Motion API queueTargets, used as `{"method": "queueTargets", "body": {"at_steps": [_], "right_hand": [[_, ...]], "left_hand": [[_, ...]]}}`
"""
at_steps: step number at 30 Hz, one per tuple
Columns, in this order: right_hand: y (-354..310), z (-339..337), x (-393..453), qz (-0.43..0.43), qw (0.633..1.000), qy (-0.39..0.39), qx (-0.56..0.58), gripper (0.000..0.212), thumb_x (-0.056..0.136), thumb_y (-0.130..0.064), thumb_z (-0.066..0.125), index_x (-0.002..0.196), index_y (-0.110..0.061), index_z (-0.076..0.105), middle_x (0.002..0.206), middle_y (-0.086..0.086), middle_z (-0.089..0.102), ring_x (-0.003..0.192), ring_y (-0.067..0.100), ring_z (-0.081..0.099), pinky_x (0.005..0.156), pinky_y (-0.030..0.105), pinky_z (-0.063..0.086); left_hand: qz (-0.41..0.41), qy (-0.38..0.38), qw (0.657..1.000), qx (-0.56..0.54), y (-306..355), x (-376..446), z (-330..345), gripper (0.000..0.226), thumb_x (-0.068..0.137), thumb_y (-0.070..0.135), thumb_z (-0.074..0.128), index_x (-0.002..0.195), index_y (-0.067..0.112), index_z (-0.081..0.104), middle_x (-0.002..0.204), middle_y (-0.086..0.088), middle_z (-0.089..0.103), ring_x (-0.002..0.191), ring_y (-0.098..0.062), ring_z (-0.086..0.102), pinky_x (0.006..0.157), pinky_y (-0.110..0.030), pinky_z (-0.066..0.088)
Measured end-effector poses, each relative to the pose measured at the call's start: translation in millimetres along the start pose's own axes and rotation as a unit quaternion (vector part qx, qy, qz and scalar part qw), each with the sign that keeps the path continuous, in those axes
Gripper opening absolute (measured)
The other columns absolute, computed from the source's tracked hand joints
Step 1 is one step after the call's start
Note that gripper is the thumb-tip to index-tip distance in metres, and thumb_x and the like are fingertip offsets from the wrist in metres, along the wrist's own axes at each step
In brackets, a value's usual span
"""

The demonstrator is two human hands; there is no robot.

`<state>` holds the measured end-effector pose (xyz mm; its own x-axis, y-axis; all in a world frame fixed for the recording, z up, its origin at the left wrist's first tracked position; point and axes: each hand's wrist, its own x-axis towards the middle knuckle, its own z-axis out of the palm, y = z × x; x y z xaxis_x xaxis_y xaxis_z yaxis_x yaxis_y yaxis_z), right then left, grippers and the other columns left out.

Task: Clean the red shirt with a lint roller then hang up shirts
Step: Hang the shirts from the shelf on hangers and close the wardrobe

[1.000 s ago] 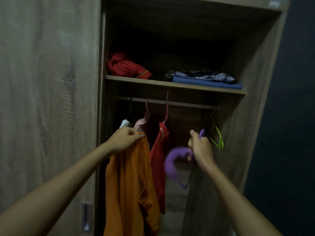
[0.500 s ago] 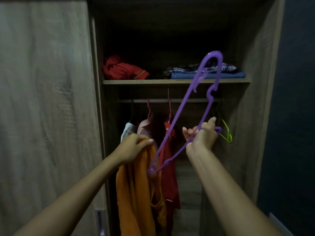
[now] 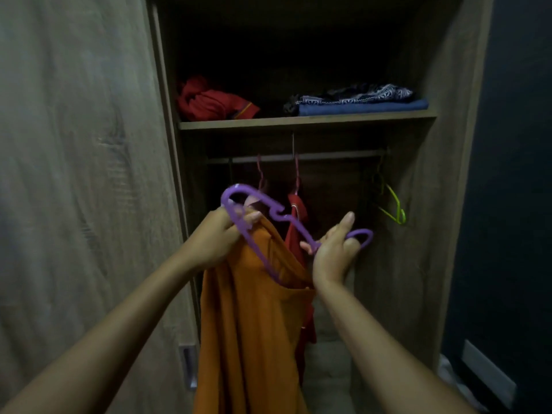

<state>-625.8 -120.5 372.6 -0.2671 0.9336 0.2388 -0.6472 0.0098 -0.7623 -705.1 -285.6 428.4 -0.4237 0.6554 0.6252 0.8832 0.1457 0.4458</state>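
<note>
The left hand (image 3: pixel 218 234) grips the hanging orange cloth shirt (image 3: pixel 251 324) at its top. The right hand (image 3: pixel 334 252) grips the purple plastic hanger (image 3: pixel 265 216) near its hook.

The hanger (image 3: pixel 263 222) is purple, the shirt (image 3: pixel 254 309) beneath it orange. A red shirt (image 3: pixel 295 234) hangs behind; a lime-green hanger (image 3: pixel 394 209) hangs at right. On the shelf (image 3: pixel 298 124) lie red cloth (image 3: pixel 212 100), plain blue fabric (image 3: pixel 361 108), and a dark-and-white patterned piece (image 3: pixel 358 95). The wardrobe (image 3: pixel 74 174) is grey-brown woodgrain.
</note>
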Motion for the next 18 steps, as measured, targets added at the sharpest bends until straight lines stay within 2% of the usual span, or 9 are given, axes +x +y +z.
{"method": "queueTargets", "body": {"at_steps": [3, 8, 12, 13, 16, 18], "right_hand": [[23, -19, 10, -0.050, 0.989, 0.005, -0.139, 0.069, 0.092, -0.064, 0.036, 0.043, -0.016, 0.043, 0.039, -0.001, 0.048, 0.043, 0.030, 0.054, 0.055, 0.055, 0.053], [22, -38, 36, -0.132, 0.962, 0.018, -0.239, 0.060, 0.101, -0.045, 0.034, 0.049, -0.014, 0.044, 0.045, 0.004, 0.046, 0.043, 0.025, 0.048, 0.054, 0.041, 0.045], [21, -42, 50, -0.158, 0.936, 0.004, -0.314, 0.064, 0.101, -0.044, 0.032, 0.051, -0.009, 0.047, 0.049, 0.012, 0.052, 0.050, 0.030, 0.054, 0.058, 0.039, 0.044], [21, -43, 50, -0.161, 0.928, -0.012, -0.335, 0.063, 0.102, -0.044, 0.033, 0.051, -0.009, 0.047, 0.050, 0.011, 0.052, 0.050, 0.029, 0.054, 0.058, 0.038, 0.043], [16, -44, 46, -0.177, 0.896, -0.071, -0.400, 0.061, 0.102, -0.042, 0.034, 0.050, -0.012, 0.045, 0.048, 0.005, 0.049, 0.048, 0.022, 0.049, 0.057, 0.032, 0.033], [12, -43, 41, -0.196, 0.853, -0.124, -0.467, 0.063, 0.100, -0.048, 0.033, 0.048, -0.014, 0.043, 0.051, 0.010, 0.055, 0.053, 0.029, 0.055, 0.057, 0.033, 0.038]], "left_hand": [[-0.025, 0.025, 0.999, -0.025, 0, -6, -13, 0.030, 0.101, 0.033, 0.045, 0.083, 0.028, 0.069, 0.074, 0.010, 0.068, 0.072, -0.002, 0.065, 0.071, -0.022, 0.049], [-0.063, 0.038, 0.997, 0.014, -9, -17, -21, 0.032, 0.100, 0.038, 0.040, 0.098, 0.027, 0.070, 0.083, 0.001, 0.071, 0.077, -0.007, 0.067, 0.072, -0.024, 0.053], [-0.043, 0.051, 0.994, 0.084, -14, -20, -11, 0.031, 0.101, 0.037, 0.040, 0.109, 0.029, 0.070, 0.091, 0.006, 0.072, 0.082, -0.003, 0.067, 0.067, -0.010, 0.046], [-0.024, 0.056, 0.992, 0.109, -13, -20, -9, 0.032, 0.101, 0.039, 0.040, 0.109, 0.029, 0.070, 0.093, 0.007, 0.072, 0.085, -0.004, 0.067, 0.069, -0.012, 0.047], [-0.003, 0.059, 0.988, 0.143, -10, -21, -1, 0.037, 0.100, 0.045, 0.036, 0.110, 0.028, 0.067, 0.092, 0.003, 0.071, 0.082, -0.008, 0.066, 0.073, -0.028, 0.053], [0.006, 0.063, 0.986, 0.154, -7, -22, 4, 0.041, 0.099, 0.049, 0.033, 0.110, 0.028, 0.066, 0.086, 0.004, 0.067, 0.077, -0.011, 0.064, 0.069, -0.032, 0.053]]}}
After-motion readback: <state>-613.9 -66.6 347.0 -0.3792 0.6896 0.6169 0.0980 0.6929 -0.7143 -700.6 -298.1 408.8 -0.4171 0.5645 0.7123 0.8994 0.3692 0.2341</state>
